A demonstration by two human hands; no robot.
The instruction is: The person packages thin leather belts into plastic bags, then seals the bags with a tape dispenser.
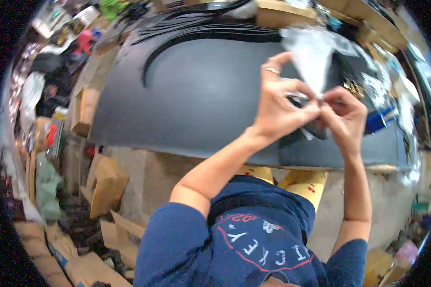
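Note:
My left hand (287,98), a ring on one finger, closes in a pinch above the right side of the dark table (201,105). Facing it, my right hand (344,112) is pinched too, the fingertips of both nearly touching. Between them they grip the gathered end of a clear-white plastic bag (316,62), which fans out away from me. A small shiny thing by my left palm is too blurred to name. Long black straps (196,36) lie along the table's far side, one curving toward the left.
Gold-coloured pieces (353,88), crumpled clear plastic (376,91) and a blue packet (382,119) lie at the table's right. A cardboard box (285,13) stands at the back. Open cartons (107,184) and piled goods crowd the floor on the left.

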